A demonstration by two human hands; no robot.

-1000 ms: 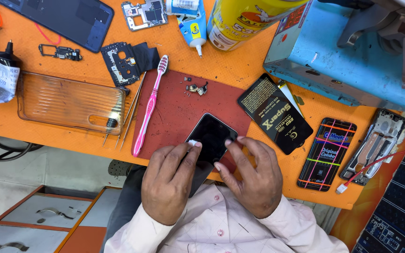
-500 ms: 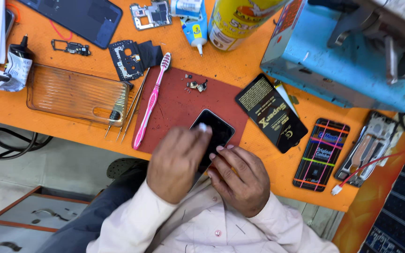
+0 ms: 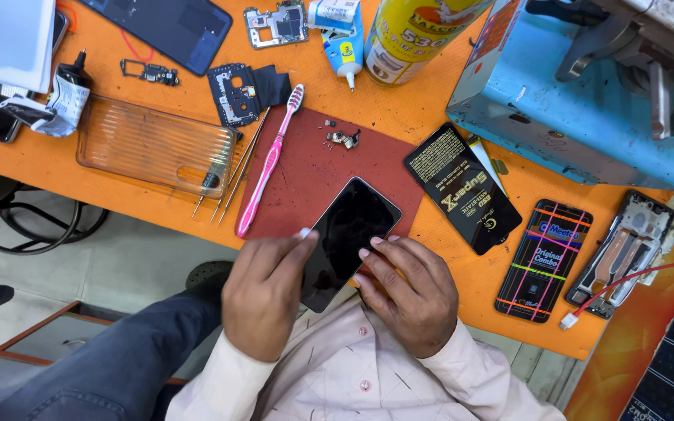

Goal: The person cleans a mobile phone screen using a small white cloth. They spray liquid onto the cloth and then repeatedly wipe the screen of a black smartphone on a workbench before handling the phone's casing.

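1. Fingers point(image 3: 306, 238) of the left hand point(image 3: 263, 292) press the black phone point(image 3: 349, 234); the right hand point(image 3: 411, 292) clamps its edge, steadying it.
2. Beyond the phone, the red mat point(image 3: 306, 175) pads it on the orange table point(image 3: 415, 117).
3. Left of the phone, a pink toothbrush point(image 3: 268, 165) lies ready.

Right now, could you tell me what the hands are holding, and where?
A dark-screened smartphone: left hand on its left edge, right hand on its right edge.
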